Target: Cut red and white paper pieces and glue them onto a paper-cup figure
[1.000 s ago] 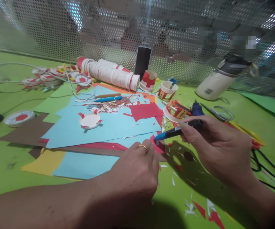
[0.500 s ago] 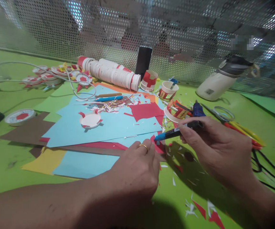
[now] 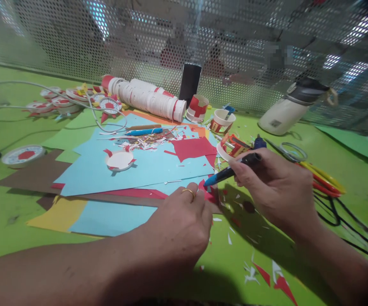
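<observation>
My right hand [image 3: 270, 187] is closed around a black marker pen [image 3: 230, 171] with a blue front end, slanting down to the left. Its tip meets or nearly meets a small red paper piece [image 3: 202, 185] at the edge of the sheets. Just left of the tip lies my left hand [image 3: 184, 225], a ring on one finger. Its fingers are bent and pressed together by the red piece; what they pinch, if anything, is hidden. Farther back on a light blue sheet [image 3: 145, 172] rests a white paper disc [image 3: 120, 161] with red tabs.
Behind lie stacked paper cups [image 3: 148, 98], a black cylinder [image 3: 190, 84] and a tilted bottle [image 3: 292, 108] along a perforated metal screen. Scissors [image 3: 326, 176] and dark cords [image 3: 333, 214] are at right. Finished-looking discs [image 3: 66, 104] and a white cable [image 3: 94, 108] lie at left.
The right hand and marker have shifted slightly left in view, the pen tip staying by the red paper. The left hand is almost unmoved. The whole view has shifted a little.
</observation>
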Tool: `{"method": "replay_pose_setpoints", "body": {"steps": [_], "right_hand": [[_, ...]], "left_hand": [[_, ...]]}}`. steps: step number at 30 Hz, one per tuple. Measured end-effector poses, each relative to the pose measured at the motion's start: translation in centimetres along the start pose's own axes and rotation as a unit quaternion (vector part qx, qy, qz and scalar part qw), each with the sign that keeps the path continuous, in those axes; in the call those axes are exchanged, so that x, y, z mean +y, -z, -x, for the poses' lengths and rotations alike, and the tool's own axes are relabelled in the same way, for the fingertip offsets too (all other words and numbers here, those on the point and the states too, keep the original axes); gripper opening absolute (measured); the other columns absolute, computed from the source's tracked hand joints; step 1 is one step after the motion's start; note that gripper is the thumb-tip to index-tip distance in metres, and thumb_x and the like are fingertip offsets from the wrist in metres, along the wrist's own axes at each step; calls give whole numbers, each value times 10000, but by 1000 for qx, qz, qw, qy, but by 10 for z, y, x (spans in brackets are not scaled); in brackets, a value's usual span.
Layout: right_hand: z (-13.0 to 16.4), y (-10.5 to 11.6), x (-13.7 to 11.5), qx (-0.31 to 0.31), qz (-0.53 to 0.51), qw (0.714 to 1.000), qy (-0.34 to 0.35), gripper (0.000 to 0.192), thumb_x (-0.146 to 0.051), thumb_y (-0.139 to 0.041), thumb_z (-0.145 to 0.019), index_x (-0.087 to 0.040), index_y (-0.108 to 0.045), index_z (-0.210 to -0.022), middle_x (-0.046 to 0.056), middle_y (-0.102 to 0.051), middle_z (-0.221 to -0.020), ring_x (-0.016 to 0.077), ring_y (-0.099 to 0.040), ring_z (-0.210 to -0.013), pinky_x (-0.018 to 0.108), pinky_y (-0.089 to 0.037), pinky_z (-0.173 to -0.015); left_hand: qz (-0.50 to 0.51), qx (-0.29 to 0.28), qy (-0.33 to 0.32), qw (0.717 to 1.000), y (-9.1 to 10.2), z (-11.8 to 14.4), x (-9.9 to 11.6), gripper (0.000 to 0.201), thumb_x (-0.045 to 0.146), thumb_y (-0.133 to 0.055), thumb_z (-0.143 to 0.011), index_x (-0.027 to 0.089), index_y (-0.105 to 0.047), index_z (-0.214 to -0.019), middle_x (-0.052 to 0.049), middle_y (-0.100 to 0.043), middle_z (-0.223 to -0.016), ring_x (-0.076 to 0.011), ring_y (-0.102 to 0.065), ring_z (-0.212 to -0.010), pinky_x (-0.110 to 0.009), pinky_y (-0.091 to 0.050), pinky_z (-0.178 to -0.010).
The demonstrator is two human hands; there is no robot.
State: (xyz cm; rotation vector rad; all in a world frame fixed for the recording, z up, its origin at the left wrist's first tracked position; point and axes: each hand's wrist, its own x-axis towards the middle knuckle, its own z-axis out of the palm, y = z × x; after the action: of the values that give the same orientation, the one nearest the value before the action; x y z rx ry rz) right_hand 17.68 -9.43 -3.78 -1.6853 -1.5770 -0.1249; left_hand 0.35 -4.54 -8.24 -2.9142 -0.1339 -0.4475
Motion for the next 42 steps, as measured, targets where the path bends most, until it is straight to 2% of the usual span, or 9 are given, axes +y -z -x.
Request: {"method": "replay_pose_setpoints", "body": {"steps": [5, 11, 16, 19, 23, 25, 34, 42], "right_hand": [[-3, -4, 6, 6, -11, 999, -33, 212, -357, -600, -811, -176, -591, -702, -30, -545, -539, 97, -481, -465, 234, -365, -460], [-1, -6, 4, 13, -21, 999, -22, 208, -350, -596, -818, -166, -600, -721, -20, -551, -566, 100, -500, -487, 237, -379, -473], [1, -6, 6, 15, -21, 1000, -10, 178, -323, -576, -833, -177, -590, -732, -28, -541, -562, 96, -479, -474, 235, -384, -466], [2, -2, 5, 42, -16, 999, -14, 176, -333, -580, -828, -192, -584, -722, -24, -546, -562, 109, -494, -477, 247, -392, -473], [3, 6, -2, 124, -32, 991, -39, 192, -360, -572, -829, -215, -565, -703, -20, -535, -557, 119, -490, -462, 257, -386, -455], [4, 8, -4, 136, -42, 989, -45, 190, -359, -574, -828, -216, -562, -703, -21, -524, -551, 117, -480, -455, 258, -386, -449], [9, 0, 3, 77, -37, 996, -17, 130, -326, -584, -828, -206, -603, -781, -21, -590, -609, 111, -566, -506, 239, -441, -489], [9, -2, 3, 57, -25, 998, -6, 106, -312, -589, -825, -208, -613, -816, -30, -616, -623, 112, -600, -511, 230, -473, -502]], "left_hand": [[-12, 12, -5, 1000, 0, 0, -1, 126, 150, -459, -772, 94, -572, -772, -114, -532, -719, -227, -472, -706, -429, -374, -744], [9, -10, 20, 1000, 1, -1, -1, 145, 177, -482, -767, 92, -573, -841, -139, -558, -800, -265, -482, -788, -398, -382, -679], [18, -17, 21, 999, 1, 0, -1, 136, 182, -501, -752, 98, -574, -831, -127, -553, -794, -266, -475, -791, -405, -375, -694], [16, -12, 21, 1000, 0, 0, -2, 138, 178, -495, -758, 103, -579, -838, -111, -551, -778, -252, -467, -758, -404, -368, -698], [6, -15, 9, 1000, 2, -1, -2, 123, 159, -466, -776, 115, -579, -791, -99, -545, -731, -224, -444, -685, -388, -358, -669], [1, -16, 7, 1000, 3, -1, -2, 122, 154, -460, -778, 121, -577, -772, -97, -543, -716, -222, -438, -674, -381, -355, -656], [6, 1, 11, 1000, 3, -1, -2, 133, 141, -456, -792, 106, -583, -810, -101, -564, -746, -216, -467, -698, -401, -367, -747], [15, -18, 19, 1000, 5, -2, -2, 144, 133, -452, -801, 97, -577, -863, -111, -570, -773, -228, -491, -727, -400, -384, -709]]}}
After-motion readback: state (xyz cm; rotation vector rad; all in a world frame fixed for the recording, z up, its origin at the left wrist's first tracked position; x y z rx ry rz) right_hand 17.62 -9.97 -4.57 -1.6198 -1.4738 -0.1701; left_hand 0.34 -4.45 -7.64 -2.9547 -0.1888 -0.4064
